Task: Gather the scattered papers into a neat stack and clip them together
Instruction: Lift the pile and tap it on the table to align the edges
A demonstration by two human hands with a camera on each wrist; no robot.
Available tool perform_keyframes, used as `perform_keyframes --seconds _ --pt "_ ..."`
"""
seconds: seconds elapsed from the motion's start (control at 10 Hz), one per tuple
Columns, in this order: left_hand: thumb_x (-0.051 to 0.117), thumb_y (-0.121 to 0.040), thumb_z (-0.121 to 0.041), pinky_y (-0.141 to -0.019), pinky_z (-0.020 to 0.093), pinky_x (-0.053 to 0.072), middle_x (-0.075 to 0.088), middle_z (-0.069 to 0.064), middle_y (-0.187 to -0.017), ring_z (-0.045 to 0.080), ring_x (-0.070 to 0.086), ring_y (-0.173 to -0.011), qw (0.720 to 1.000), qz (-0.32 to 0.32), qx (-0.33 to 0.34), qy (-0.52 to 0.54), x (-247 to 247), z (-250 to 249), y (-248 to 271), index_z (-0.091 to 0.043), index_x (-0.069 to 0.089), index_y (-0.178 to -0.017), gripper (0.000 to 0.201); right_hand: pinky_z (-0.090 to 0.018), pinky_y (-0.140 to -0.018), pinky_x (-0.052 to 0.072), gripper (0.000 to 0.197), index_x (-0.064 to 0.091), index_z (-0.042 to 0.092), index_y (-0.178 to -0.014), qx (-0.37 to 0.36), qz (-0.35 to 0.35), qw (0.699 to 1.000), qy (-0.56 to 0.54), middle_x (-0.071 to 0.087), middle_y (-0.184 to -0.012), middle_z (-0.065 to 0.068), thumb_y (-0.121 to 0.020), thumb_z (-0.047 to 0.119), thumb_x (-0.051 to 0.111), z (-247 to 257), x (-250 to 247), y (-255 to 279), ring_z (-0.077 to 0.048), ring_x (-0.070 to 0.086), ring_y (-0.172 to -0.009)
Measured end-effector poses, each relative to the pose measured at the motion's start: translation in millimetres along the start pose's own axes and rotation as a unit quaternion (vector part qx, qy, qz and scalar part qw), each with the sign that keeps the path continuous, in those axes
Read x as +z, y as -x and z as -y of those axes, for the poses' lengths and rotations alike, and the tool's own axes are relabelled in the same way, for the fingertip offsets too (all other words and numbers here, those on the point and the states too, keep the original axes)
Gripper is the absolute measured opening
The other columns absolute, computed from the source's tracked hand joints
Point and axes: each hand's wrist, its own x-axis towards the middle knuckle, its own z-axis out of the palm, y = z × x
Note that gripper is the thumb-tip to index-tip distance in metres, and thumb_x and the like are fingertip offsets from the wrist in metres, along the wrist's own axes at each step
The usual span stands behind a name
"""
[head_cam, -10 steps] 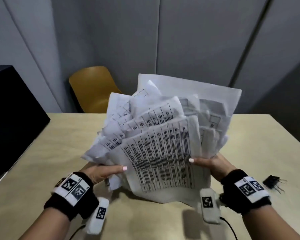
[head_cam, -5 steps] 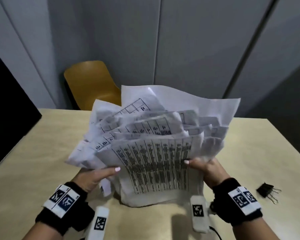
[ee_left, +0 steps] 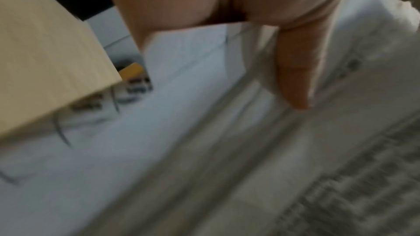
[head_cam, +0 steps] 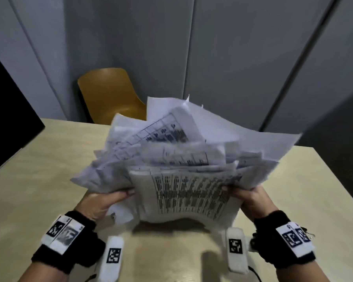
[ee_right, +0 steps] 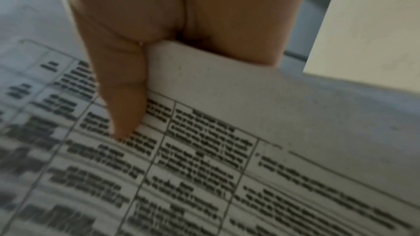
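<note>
The table (head_cam: 39,180) is the biggest thing and fills the lower half of the head view. A yellow chair (head_cam: 108,92) stands behind it, left of the middle of the frame, and a black box (head_cam: 6,110) sits at the left edge.

In the middle of the frame is the bunch of papers (head_cam: 183,159). It is held up on its bottom edge, which is on or just above the table; the blur hides which. The sheets are messy and stick out at different heights.

The left hand (head_cam: 102,202) grips the left side of the bunch, thumb in front. The right hand (head_cam: 251,198) grips the right side, thumb pressed on the front sheet (ee_right: 204,150) and the other fingers hidden behind.

The step in hand looks like squaring the bunch. It is not neat yet, so the next move probably calls for tapping the bottom edge on the table until the sheets line up, then picking up a clip. No clip shows here.

The front sheet has a printed table with small black words. They are too blurry to read. The wrist bands (head_cam: 63,233) carry black and white square codes.
</note>
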Motion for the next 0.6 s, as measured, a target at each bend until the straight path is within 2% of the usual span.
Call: perform_keyframes --seconds 0.1,0.2,0.3,0.4,0.5,0.6 --pt "0.092 -0.027 -0.043 -0.071 0.012 0.054 0.075 -0.008 -0.094 0.001 0.069 -0.085 0.998 0.035 -0.009 -0.058 -3.9 -1.1 8.3 -0.024 0.078 -0.077 0.056 -0.029 -0.072 0.056 0.058 0.076 0.01 -0.085 0.002 0.031 0.999 0.013 0.075 -0.089 -0.007 -0.033 0.029 0.094 1.1 -9.9 5.5 -0.02 0.07 -0.085" --pt "0.09 -0.047 -0.03 -0.071 0.005 0.05 0.072 -0.026 -0.089 0.004 0.065 -0.096 0.993 0.037 -0.032 -0.108 4.1 -4.2 8.9 -0.033 0.073 -0.084 0.041 -0.016 -0.068 0.054 0.035 0.069 0.007 -0.091 -0.009 0.046 0.998 0.034 0.076 -0.081 0.005 -0.059 0.0 0.079 7.0 -1.3 8.0 -0.006 0.07 -0.079" --pt "0.089 -0.047 -0.023 -0.071 0.005 0.047 0.068 -0.03 -0.078 -0.004 0.063 -0.077 0.992 -0.001 -0.026 -0.125 7.0 -9.2 7.0 -0.031 0.059 -0.083 0.047 -0.013 -0.069 0.053 0.047 0.063 0.001 -0.102 -0.012 0.042 0.999 0.025 0.076 -0.084 0.008 -0.06 0.01 0.081 10.1 -0.6 6.2 -0.005 0.07 -0.083" --pt "0.089 -0.011 -0.044 -0.058 0.008 0.052 0.07 -0.019 -0.058 -0.008 0.065 -0.057 0.997 -0.004 -0.081 0.016 9.5 -13.3 9.4 -0.024 0.071 -0.057 0.053 -0.019 -0.075 0.054 0.077 0.07 0.011 -0.1 -0.011 0.038 0.999 0.017 0.076 -0.091 0.003 -0.035 0.047 0.09 10.1 -1.2 2.4 -0.009 0.07 -0.089" --pt "0.072 -0.078 -0.021 -0.067 0.024 0.055 0.074 0.015 -0.074 0.019 0.07 -0.069 0.987 0.095 -0.028 0.125 14.3 -1.9 4.7 -0.006 0.074 -0.07 0.017 -0.008 -0.068 0.051 0.079 0.059 0.003 -0.119 0.056 0.057 0.996 0.031 0.07 -0.091 0.003 -0.052 0.036 0.085 27.3 5.2 0.4 0.01 0.065 -0.073" --pt "0.076 -0.073 -0.028 -0.072 0.013 0.053 0.07 -0.031 -0.082 -0.018 0.063 -0.076 0.954 0.031 -0.136 0.266 14.4 -24.2 3.7 -0.053 0.07 -0.072 0.025 -0.005 -0.072 0.049 0.098 0.063 0.015 -0.102 0.014 0.073 0.99 0.118 0.07 -0.086 0.013 -0.015 0.052 0.088 28.6 4.9 -0.9 0.015 0.062 -0.073"
